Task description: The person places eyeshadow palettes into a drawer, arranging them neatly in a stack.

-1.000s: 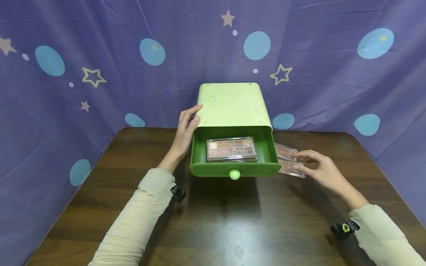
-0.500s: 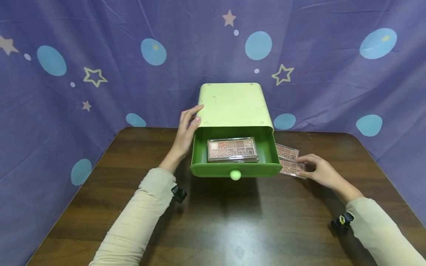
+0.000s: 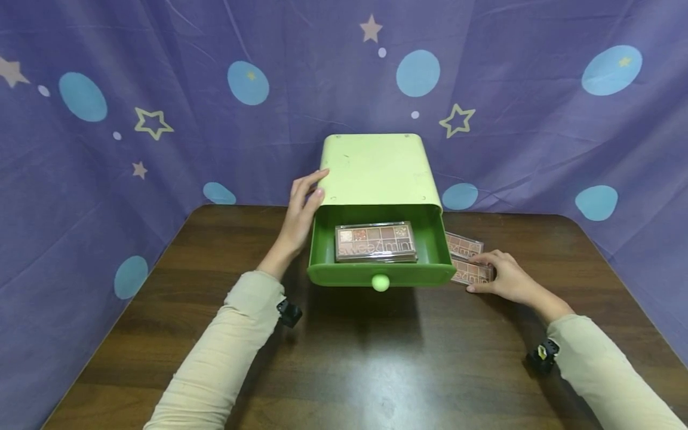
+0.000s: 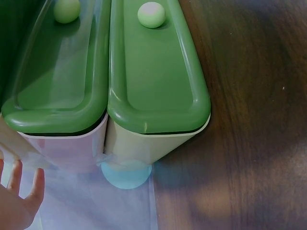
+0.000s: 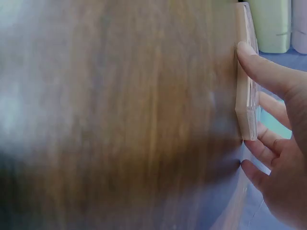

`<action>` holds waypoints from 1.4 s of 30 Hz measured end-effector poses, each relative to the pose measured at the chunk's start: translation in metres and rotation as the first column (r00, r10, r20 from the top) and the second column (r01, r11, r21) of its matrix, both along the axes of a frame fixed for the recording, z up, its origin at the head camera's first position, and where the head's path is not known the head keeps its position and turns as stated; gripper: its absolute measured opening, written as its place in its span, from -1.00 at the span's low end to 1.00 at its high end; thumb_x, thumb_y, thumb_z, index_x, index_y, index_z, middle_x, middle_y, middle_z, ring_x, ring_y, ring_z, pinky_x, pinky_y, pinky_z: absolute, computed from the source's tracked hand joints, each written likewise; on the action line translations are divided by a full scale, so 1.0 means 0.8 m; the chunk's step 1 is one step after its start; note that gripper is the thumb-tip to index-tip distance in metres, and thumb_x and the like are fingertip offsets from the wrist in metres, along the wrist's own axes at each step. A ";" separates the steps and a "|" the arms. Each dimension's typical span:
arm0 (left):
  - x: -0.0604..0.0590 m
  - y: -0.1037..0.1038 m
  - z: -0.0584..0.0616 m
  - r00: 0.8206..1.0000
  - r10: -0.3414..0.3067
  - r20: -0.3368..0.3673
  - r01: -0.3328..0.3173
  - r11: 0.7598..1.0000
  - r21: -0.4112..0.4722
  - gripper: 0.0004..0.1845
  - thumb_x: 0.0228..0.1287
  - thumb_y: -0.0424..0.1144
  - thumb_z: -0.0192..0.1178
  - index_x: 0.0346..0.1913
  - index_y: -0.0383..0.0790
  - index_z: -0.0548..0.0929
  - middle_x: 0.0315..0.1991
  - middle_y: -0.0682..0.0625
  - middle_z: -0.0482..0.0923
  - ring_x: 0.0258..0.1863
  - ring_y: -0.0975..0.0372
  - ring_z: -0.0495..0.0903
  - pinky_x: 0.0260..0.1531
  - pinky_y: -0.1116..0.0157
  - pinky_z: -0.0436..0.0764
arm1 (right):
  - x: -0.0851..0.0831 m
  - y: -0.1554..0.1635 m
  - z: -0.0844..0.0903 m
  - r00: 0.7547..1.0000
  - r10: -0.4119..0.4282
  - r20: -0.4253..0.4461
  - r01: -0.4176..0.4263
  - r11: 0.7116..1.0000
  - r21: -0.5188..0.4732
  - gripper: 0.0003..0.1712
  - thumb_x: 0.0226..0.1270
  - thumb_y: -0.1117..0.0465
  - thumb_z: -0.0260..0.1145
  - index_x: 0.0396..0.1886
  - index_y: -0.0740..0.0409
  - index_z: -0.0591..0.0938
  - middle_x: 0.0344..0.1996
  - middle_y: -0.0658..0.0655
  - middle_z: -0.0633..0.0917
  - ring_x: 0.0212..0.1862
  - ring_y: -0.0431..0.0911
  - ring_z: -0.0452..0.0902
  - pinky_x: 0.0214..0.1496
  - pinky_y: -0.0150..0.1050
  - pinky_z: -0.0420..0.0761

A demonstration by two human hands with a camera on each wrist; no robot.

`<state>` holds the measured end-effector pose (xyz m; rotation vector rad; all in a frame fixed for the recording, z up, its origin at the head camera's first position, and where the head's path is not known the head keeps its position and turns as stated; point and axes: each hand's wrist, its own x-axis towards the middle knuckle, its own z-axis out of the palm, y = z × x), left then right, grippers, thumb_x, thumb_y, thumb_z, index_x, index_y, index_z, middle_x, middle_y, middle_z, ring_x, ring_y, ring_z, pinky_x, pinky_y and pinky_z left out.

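Note:
A light green drawer box (image 3: 376, 170) stands at the back of the brown table (image 3: 349, 358). Its dark green drawer (image 3: 380, 273) is pulled out and holds an eyeshadow palette (image 3: 375, 242). My left hand (image 3: 301, 209) rests flat against the box's left side, fingers straight. Two more palettes lie right of the drawer. My right hand (image 3: 502, 276) grips the nearer palette (image 3: 470, 272) by its edges, thumb on the near edge (image 5: 247, 72), fingers curled on the far side. The other palette (image 3: 463, 243) lies just behind it.
A purple cloth with blue dots and stars (image 3: 161, 89) hangs behind and round the table's sides. The drawer front has a pale round knob (image 3: 380, 282) (image 4: 151, 14). Bare wood lies in front of the drawer.
My right hand moved left and down onto the nearer palette and closed its fingers round it. The left hand has stayed on the box.

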<state>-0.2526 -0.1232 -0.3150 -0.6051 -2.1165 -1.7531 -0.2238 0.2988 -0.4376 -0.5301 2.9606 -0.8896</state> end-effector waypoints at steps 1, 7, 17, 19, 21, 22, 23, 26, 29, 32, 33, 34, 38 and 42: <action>-0.003 -0.001 -0.004 1.000 0.000 -0.002 0.000 1.000 0.001 -0.50 0.44 -0.29 -0.10 0.36 -0.45 0.36 0.30 -0.33 0.18 0.24 -0.05 0.23 0.25 0.02 0.26 | 0.000 -0.001 0.000 1.000 0.000 -0.001 0.000 1.000 0.006 -0.21 -0.05 0.01 0.63 0.16 0.31 0.59 -0.12 0.29 0.53 -0.09 0.13 0.33 -0.13 -0.05 0.34; -0.022 -0.006 -0.025 1.000 0.002 -0.014 -0.002 1.000 0.004 -0.50 0.45 -0.21 -0.06 0.38 -0.30 0.41 0.29 -0.22 0.22 0.23 0.03 0.25 0.22 0.05 0.29 | 0.002 -0.007 0.002 1.000 -0.008 0.014 0.008 1.000 0.007 -0.22 -0.04 0.03 0.63 0.15 0.34 0.60 -0.21 0.23 0.50 -0.13 0.11 0.28 -0.17 -0.08 0.29; -0.024 -0.006 -0.027 1.000 0.001 -0.022 -0.001 1.000 -0.001 -0.48 0.43 -0.13 -0.06 0.38 -0.24 0.42 0.28 -0.17 0.22 0.23 0.07 0.26 0.22 0.02 0.31 | 0.015 -0.001 0.006 0.997 -0.008 -0.077 0.009 1.000 0.025 -0.28 -0.14 0.11 0.66 0.05 0.33 0.64 -0.12 0.28 0.64 -0.18 0.04 0.28 -0.19 -0.12 0.30; -0.023 -0.006 -0.027 1.000 0.000 -0.023 0.000 1.000 -0.002 -0.48 0.43 -0.14 -0.06 0.38 -0.23 0.42 0.28 -0.17 0.22 0.23 0.07 0.25 0.22 0.02 0.30 | 0.021 0.000 0.011 0.997 -0.007 -0.083 0.009 1.000 0.029 -0.29 -0.13 0.10 0.65 0.04 0.32 0.65 -0.13 0.25 0.65 -0.20 0.01 0.25 -0.21 -0.14 0.29; -0.023 -0.006 -0.027 1.000 0.000 -0.023 0.000 1.000 -0.007 -0.49 0.44 -0.14 -0.06 0.39 -0.22 0.42 0.29 -0.17 0.22 0.24 0.07 0.25 0.22 0.03 0.31 | 0.026 0.000 0.015 0.996 0.000 -0.095 0.003 1.000 0.029 -0.31 -0.10 0.09 0.64 0.04 0.32 0.65 -0.15 0.22 0.65 -0.21 -0.01 0.24 -0.22 -0.15 0.29; -0.023 -0.006 -0.027 1.000 -0.001 -0.024 0.001 1.000 -0.007 -0.49 0.45 -0.15 -0.06 0.39 -0.23 0.42 0.29 -0.17 0.22 0.24 0.07 0.25 0.22 0.04 0.31 | 0.029 0.001 0.018 0.995 0.002 -0.097 0.001 1.000 0.028 -0.32 -0.07 0.08 0.63 0.05 0.32 0.65 -0.15 0.20 0.65 -0.20 -0.01 0.24 -0.22 -0.15 0.29; -0.023 -0.006 -0.027 1.000 0.000 -0.026 0.000 1.000 -0.006 -0.49 0.45 -0.16 -0.06 0.39 -0.23 0.42 0.29 -0.18 0.22 0.24 0.07 0.25 0.22 0.04 0.30 | 0.032 0.001 0.020 0.995 0.004 -0.098 -0.001 1.000 0.025 -0.32 -0.04 0.07 0.62 0.06 0.32 0.65 -0.15 0.19 0.65 -0.20 -0.02 0.24 -0.23 -0.15 0.29; -0.024 -0.007 -0.027 1.000 0.002 -0.029 -0.002 1.000 -0.005 -0.49 0.45 -0.19 -0.07 0.39 -0.27 0.41 0.30 -0.21 0.21 0.24 0.05 0.25 0.22 0.05 0.29 | 0.040 0.002 0.027 0.994 -0.002 -0.112 0.004 1.000 0.019 -0.33 0.05 0.03 0.58 0.11 0.30 0.64 -0.12 0.17 0.64 -0.19 -0.04 0.25 -0.24 -0.17 0.31; -0.023 -0.006 -0.024 1.000 0.001 -0.021 -0.001 1.000 0.000 -0.49 0.45 -0.22 -0.08 0.39 -0.33 0.38 0.30 -0.26 0.19 0.24 0.00 0.24 0.22 0.04 0.28 | 0.048 0.006 0.034 0.991 -0.020 -0.133 0.021 1.000 0.005 -0.35 0.10 0.02 0.55 0.15 0.27 0.64 -0.09 0.14 0.64 -0.19 -0.08 0.25 -0.26 -0.21 0.33; -0.011 -0.003 -0.011 1.000 0.000 -0.007 0.000 1.000 -0.001 -0.49 0.43 -0.27 -0.09 0.38 -0.41 0.36 0.30 -0.31 0.18 0.24 -0.03 0.23 0.23 0.03 0.28 | 0.057 0.009 0.040 0.987 -0.047 -0.154 0.041 0.998 -0.041 -0.41 0.14 0.05 0.53 0.15 0.19 0.66 -0.08 0.09 0.65 -0.17 -0.13 0.30 -0.23 -0.31 0.38; -0.006 -0.002 -0.006 1.000 -0.002 -0.005 0.002 1.000 -0.001 -0.49 0.43 -0.28 -0.10 0.37 -0.43 0.36 0.30 -0.33 0.18 0.24 -0.04 0.23 0.23 0.02 0.28 | 0.060 0.011 0.042 0.985 -0.058 -0.163 0.049 0.997 -0.060 -0.44 0.16 0.06 0.52 0.14 0.16 0.67 -0.08 0.06 0.65 -0.17 -0.15 0.31 -0.22 -0.35 0.39; -0.001 -0.001 -0.001 1.000 -0.004 -0.003 0.004 1.000 0.000 -0.49 0.42 -0.29 -0.10 0.37 -0.44 0.35 0.30 -0.34 0.17 0.24 -0.05 0.23 0.23 0.02 0.28 | 0.062 0.012 0.044 0.982 -0.067 -0.177 0.054 0.995 -0.081 -0.48 0.16 0.08 0.52 0.12 0.14 0.68 -0.10 0.03 0.65 -0.17 -0.18 0.33 -0.21 -0.39 0.40; 0.011 0.002 0.011 1.000 -0.005 0.004 0.005 1.000 -0.005 -0.49 0.41 -0.31 -0.11 0.35 -0.48 0.36 0.29 -0.35 0.18 0.24 -0.06 0.23 0.25 0.00 0.28 | 0.071 0.016 0.051 0.969 -0.115 -0.217 0.078 0.982 -0.172 -0.60 0.16 0.16 0.52 0.03 0.01 0.74 -0.22 -0.08 0.63 -0.25 -0.25 0.34 -0.27 -0.44 0.37; 0.013 0.003 0.012 1.000 -0.006 0.006 0.006 1.000 -0.007 -0.49 0.42 -0.30 -0.11 0.35 -0.47 0.36 0.29 -0.36 0.18 0.25 -0.07 0.23 0.24 -0.01 0.28 | 0.078 0.019 0.058 0.952 -0.141 -0.272 0.076 0.969 -0.236 -0.62 0.10 0.26 0.55 -0.03 -0.03 0.76 -0.26 -0.11 0.64 -0.29 -0.24 0.32 -0.31 -0.42 0.33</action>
